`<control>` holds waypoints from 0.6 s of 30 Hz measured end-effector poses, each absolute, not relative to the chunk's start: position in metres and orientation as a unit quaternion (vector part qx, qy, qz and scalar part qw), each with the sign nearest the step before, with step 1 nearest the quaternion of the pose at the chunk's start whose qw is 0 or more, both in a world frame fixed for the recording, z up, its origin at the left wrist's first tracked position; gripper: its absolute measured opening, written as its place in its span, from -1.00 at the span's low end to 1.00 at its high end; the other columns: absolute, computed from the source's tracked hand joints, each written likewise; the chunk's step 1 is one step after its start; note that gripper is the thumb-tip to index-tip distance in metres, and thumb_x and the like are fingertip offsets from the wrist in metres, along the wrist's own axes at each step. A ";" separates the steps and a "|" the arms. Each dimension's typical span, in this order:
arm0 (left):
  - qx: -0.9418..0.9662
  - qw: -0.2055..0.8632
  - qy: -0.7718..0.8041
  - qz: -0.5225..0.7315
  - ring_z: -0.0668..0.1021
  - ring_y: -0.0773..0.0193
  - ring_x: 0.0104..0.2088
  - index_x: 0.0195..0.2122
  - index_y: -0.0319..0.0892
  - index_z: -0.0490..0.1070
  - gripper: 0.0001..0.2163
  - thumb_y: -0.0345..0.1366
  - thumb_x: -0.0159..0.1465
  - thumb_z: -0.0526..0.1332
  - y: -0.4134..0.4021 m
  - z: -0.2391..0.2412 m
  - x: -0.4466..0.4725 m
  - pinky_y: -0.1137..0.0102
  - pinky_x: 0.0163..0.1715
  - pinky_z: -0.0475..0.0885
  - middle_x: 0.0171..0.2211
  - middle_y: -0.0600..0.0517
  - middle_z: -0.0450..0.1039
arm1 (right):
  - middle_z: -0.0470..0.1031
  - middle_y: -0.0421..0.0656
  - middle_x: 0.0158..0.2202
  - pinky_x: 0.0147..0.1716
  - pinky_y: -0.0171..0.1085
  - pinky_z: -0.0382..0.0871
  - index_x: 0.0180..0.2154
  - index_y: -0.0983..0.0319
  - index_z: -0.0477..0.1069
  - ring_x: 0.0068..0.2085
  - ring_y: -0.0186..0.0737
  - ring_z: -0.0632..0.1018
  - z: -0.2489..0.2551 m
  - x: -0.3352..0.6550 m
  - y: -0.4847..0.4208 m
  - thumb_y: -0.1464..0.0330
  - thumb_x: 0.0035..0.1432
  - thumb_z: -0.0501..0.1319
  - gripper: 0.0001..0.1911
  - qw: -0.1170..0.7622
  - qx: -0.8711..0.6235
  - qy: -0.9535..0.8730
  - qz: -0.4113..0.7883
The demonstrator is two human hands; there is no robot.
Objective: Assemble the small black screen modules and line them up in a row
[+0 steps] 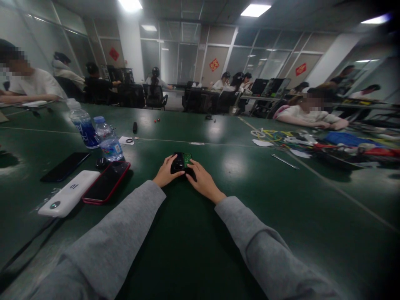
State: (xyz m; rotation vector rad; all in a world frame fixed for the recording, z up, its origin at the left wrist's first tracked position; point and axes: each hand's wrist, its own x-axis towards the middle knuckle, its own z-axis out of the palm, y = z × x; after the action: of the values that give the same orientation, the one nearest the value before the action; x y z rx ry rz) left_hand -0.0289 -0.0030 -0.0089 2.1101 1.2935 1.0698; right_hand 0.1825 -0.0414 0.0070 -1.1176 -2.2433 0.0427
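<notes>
A small black device (178, 163) with a green circuit board (187, 158) showing on its right side lies on the green table (218, 233) straight ahead of me. My left hand (165, 171) grips its left side with curled fingers. From the right, my right hand (203, 180) closes over the same device, its fingers pressed on the black casing. Both arms wear grey sleeves.
To my left lie a red-cased phone (106, 182), a white power bank (69, 193), a black phone (65, 166) and two water bottles (108, 139). A metal tool (284, 161) and a clutter of coloured parts (328, 143) lie to the right. Other people sit around the table.
</notes>
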 end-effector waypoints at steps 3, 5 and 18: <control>0.763 0.220 0.472 0.383 0.18 -0.09 0.26 0.27 -0.08 0.03 -0.23 0.08 0.10 0.27 -0.004 -0.008 -0.028 -0.02 0.20 0.15 0.26 -0.19 0.00 | 0.10 0.03 0.23 0.13 0.03 0.27 0.16 0.22 0.14 0.21 -0.01 0.24 0.009 0.181 -0.043 0.24 0.30 0.10 -0.56 0.307 -0.412 -0.858 0.007; 0.763 0.218 0.471 0.386 0.18 -0.08 0.26 0.27 -0.09 0.03 -0.23 0.08 0.11 0.26 -0.004 -0.007 -0.028 -0.01 0.21 0.15 0.26 -0.19 0.01 | 0.06 0.05 0.24 0.17 0.05 0.22 0.23 0.23 0.02 0.24 0.02 0.17 0.010 0.181 -0.044 0.20 0.31 0.08 -0.45 0.333 -0.416 -0.846 -0.013; 0.738 0.251 0.478 0.404 0.24 0.05 0.24 0.23 -0.08 0.14 -0.42 0.09 0.26 0.06 0.000 -0.010 -0.029 0.09 0.22 0.16 0.22 -0.14 0.13 | 0.11 -0.01 0.22 0.13 0.07 0.20 0.26 0.13 0.03 0.20 0.04 0.23 0.007 0.184 -0.037 0.19 0.34 0.02 -0.50 0.300 -0.432 -0.850 -0.035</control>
State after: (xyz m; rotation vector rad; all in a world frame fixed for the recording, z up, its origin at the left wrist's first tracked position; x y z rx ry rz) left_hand -0.0286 0.0003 -0.0101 2.0093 1.3008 1.0995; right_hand 0.1841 -0.0367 0.0070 -1.1478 -2.2555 -0.0939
